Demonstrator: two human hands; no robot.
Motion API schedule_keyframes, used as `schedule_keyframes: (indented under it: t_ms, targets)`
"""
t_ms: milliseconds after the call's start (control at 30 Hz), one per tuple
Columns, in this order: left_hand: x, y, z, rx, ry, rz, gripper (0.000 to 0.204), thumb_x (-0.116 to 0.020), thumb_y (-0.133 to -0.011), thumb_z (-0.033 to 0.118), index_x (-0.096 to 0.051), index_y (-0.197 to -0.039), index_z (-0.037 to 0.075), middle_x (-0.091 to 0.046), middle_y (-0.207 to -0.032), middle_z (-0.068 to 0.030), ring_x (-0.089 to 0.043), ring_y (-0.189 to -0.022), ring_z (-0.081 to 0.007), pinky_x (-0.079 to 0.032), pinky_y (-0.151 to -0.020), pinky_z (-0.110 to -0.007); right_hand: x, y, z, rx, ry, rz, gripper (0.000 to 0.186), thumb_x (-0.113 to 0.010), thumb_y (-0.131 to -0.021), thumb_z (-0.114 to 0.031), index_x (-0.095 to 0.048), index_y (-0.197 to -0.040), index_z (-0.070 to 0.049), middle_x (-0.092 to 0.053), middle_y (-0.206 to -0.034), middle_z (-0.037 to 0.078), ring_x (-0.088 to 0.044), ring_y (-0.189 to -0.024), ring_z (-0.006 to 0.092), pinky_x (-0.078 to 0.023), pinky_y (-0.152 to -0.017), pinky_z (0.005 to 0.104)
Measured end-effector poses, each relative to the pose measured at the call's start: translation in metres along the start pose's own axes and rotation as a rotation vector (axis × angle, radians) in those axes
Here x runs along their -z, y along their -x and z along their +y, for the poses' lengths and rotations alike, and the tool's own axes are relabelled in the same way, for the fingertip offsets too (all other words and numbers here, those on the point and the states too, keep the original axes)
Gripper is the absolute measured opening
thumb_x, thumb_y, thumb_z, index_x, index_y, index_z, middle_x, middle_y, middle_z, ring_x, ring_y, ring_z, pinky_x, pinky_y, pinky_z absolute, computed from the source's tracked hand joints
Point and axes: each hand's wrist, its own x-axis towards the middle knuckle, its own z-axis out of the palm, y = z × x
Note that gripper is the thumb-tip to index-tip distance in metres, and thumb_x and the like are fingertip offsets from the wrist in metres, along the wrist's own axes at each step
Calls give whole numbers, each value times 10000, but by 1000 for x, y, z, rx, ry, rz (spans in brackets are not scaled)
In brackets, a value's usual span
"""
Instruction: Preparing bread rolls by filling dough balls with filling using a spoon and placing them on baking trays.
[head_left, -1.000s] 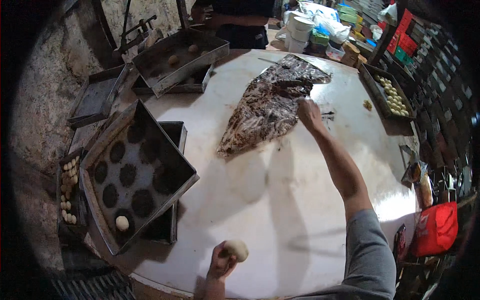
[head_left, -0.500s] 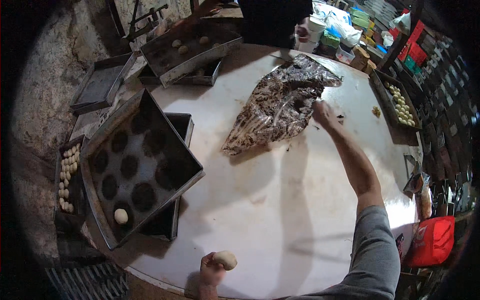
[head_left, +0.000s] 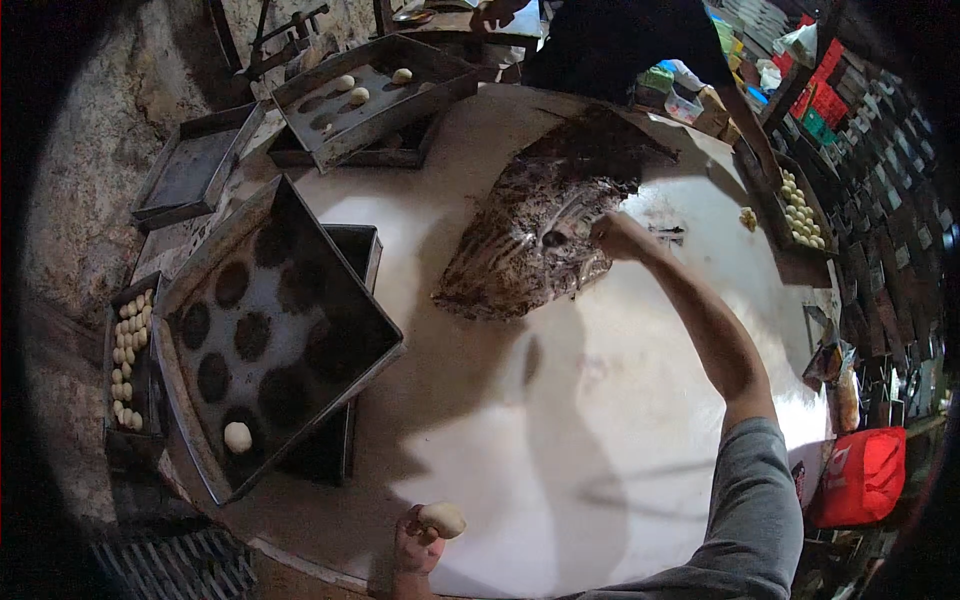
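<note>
At the near edge of the table, my left hand [head_left: 415, 545] is closed round a pale dough ball [head_left: 441, 519]. My right hand [head_left: 618, 238], arm stretched out, is at the right side of a clear plastic bag or sheet [head_left: 540, 215] smeared with a dark brown, sticky mass. Its fingers look curled together; whether anything sits between them is hidden. Just left of those fingers a dark round spot [head_left: 553, 239] shows on the plastic. One dough ball [head_left: 237, 437] lies in the near corner of a large metal baking tray [head_left: 375, 360] on my left.
Left, a narrow tray [head_left: 112, 400] holds several dough balls. Farther back are a grey tray [head_left: 185, 170] and stacked trays [head_left: 400, 120]. A co-worker [head_left: 630, 50] reaches toward a tray [head_left: 830, 250] of dough balls at right. A red bag [head_left: 862, 478] sits beyond the table's right edge.
My right hand has moved left and a little nearer along the plastic. The co-worker has shifted right, an arm now at the right tray. The left hand still holds its dough ball.
</note>
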Motion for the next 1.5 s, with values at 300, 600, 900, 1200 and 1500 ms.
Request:
schedule_keyframes:
  t_ms: [300, 600, 900, 1200, 1500]
  targets:
    - [14, 2, -11, 25, 149, 325, 73, -567, -780, 101, -566, -815, 37, -537, -665, -19, -546, -628, -135, -488, -544, -291, -8, -30, 36, -279, 4, 163, 216, -541, -705, -81, -630, -900, -56, -595, -844, 225, -596, -781, 359, -480, -658, 417]
    - [-24, 4, 13, -10, -323, 78, 138, -493, -831, 145, -511, -722, 63, -540, -729, -35, -520, -730, -175, -447, -786, -361, -22, -3, -48, -23, 136, 135, 130, -494, -709, -16, -599, -782, -39, -585, -730, 162, -582, -699, 304, -456, -590, 407]
    - [-23, 14, 17, -68, -179, 136, 301, -611, -799, 190, -489, -992, -5, -530, -953, -58, -508, -912, -163, -409, -867, -312, -28, -4, -46, -23, 2, 213, 188, -446, -711, 10, -604, -806, -22, -597, -738, 194, -606, -657, 325, -498, -560, 398]
    - [-60, -30, 15, 27, -327, 94, 239, -570, -805, 82, -520, -1017, -16, -561, -965, -55, -538, -887, -141, -452, -786, -235, 7, 121, -132, -247, -1010, -132, 229, -458, -778, -12, -555, -986, -2, -492, -636, -1, -409, -495, 52, -289, -376, 204]
    - [-89, -13, 96, 333, -71, -264, 409, -416, -904, 286, -434, -1134, -53, -523, -1083, -137, -512, -1012, -212, -406, -909, -344, -28, 286, -345, 8, -705, 353, 289, -468, -731, 130, -619, -932, -14, -568, -716, 88, -546, -650, 144, -455, -579, 256]
